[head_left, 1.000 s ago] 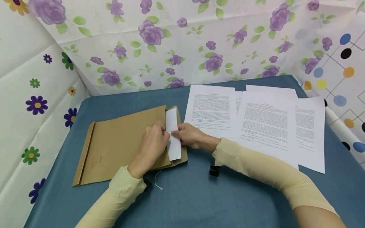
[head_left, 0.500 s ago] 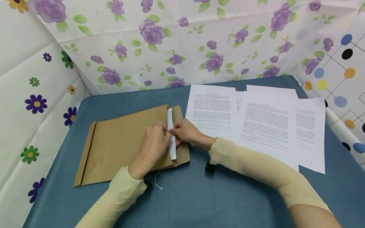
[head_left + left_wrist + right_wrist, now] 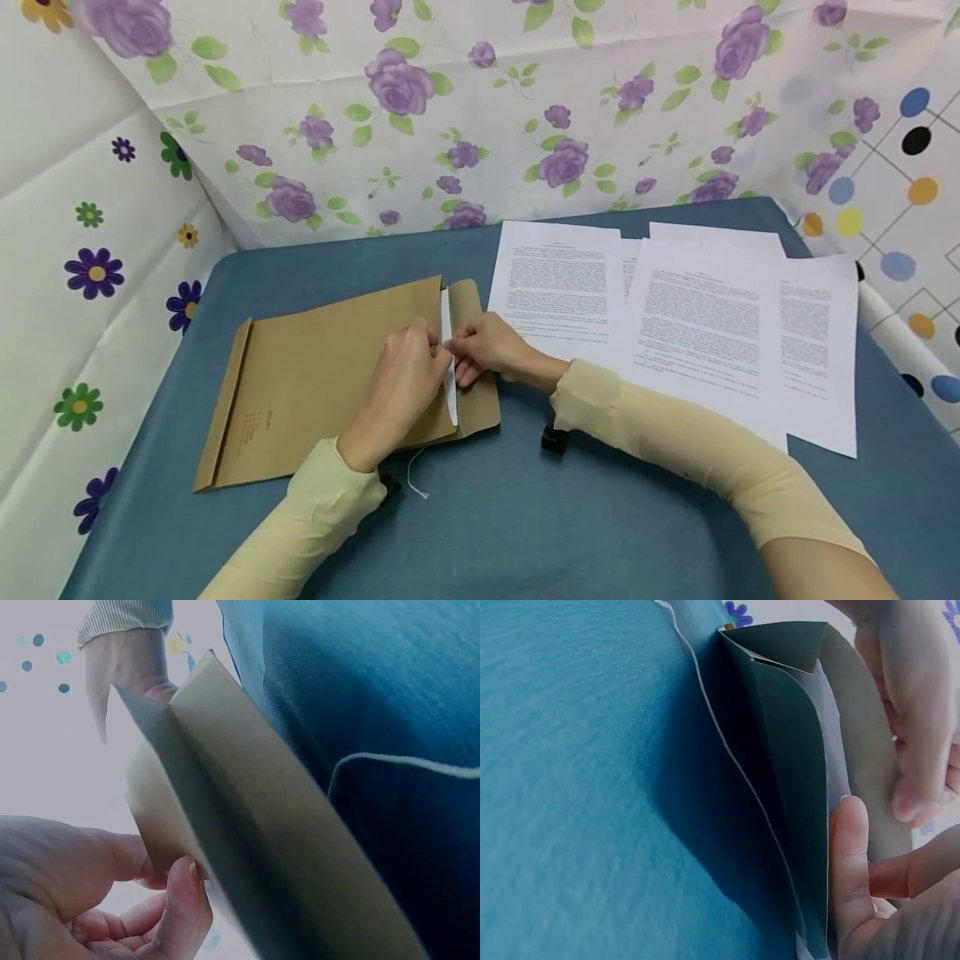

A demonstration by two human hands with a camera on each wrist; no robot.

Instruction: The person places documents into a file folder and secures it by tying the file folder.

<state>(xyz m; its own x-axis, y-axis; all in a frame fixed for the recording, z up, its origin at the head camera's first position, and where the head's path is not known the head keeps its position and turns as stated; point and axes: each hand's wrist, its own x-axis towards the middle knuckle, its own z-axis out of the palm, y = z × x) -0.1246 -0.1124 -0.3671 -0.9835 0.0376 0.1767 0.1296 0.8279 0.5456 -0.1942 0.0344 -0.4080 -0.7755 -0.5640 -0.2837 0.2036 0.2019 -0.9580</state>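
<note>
- Since a second ago, the white sheet point(image 3: 448, 367) has slid almost fully into my brown envelope point(image 3: 330, 375) on the blue counter point(image 3: 525, 517); only a sliver shows, flap unclosed.
- My left hand point(image 3: 408, 375) holds the envelope mouth; my right hand point(image 3: 483, 350) pinches the sheet.

Brown envelope point(image 3: 322, 367), blue tablecloth point(image 3: 525, 517), floral backdrop point(image 3: 450, 108).

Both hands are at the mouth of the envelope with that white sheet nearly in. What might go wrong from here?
The white sheet shows only a narrow strip at the mouth of the brown envelope; pushed unevenly by the left hand and right hand, it may buckle or crease. The open flap could fold in and catch. The right sleeve lies beside the printed pages and might drag them.
</note>
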